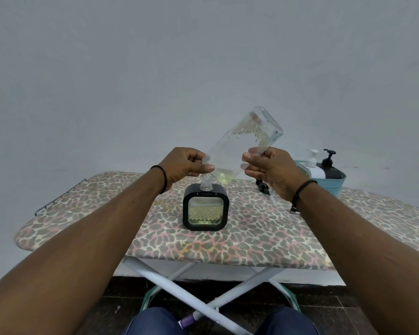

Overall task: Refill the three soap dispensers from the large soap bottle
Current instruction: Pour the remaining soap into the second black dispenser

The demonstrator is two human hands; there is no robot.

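Note:
A large clear soap bottle (242, 143) is tipped neck-down over a square black dispenser (205, 207) in the middle of the board. Its threaded neck sits in the dispenser's top opening. A little yellowish soap pools near the bottle's shoulder, and the dispenser's window shows yellow-green liquid about two thirds up. My left hand (184, 165) grips the bottle near its neck. My right hand (271, 169) holds the bottle's side higher up. A black pump head (264, 186) with its tube lies on the board, right of the dispenser.
The leopard-print ironing board (155, 233) stands on crossed white legs, against a plain grey wall. At its right end a teal basket (334, 183) holds a white pump dispenser (311, 163) and a black pump dispenser (330, 165). A metal rack (58, 197) sticks out at the left end.

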